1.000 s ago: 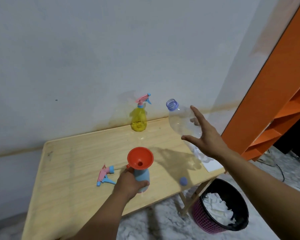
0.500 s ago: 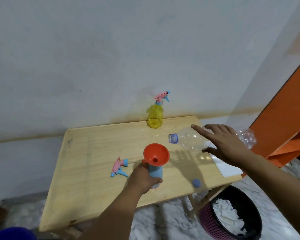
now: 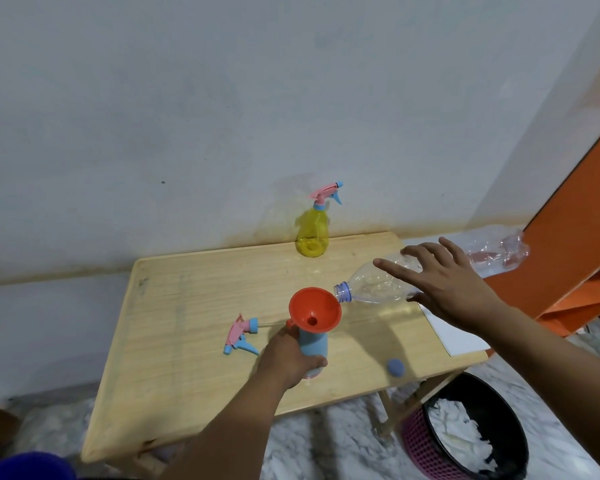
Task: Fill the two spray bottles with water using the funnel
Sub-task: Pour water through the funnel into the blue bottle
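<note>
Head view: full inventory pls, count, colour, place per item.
blue spray bottle: 1, light blue, trigger head off, upright at table front centre
funnel: 1, red-orange, seated in the blue bottle's neck
clear water bottle: 1, transparent with bluish neck, tipped, mouth at the funnel rim
loose spray head: 1, pink and blue, lying on the table beside the blue bottle
yellow spray bottle: 1, yellow with pink-blue head on, table back by the wall
bottle cap: 1, blue, table front edge
paper sheet: 1, white, table corner
table: 1, light wood
waste bin: 1, black and pink, on the floor
shelf unit: 1, orange, beside the table
left hand: grips blue bottle
right hand: holds clear bottle
</note>
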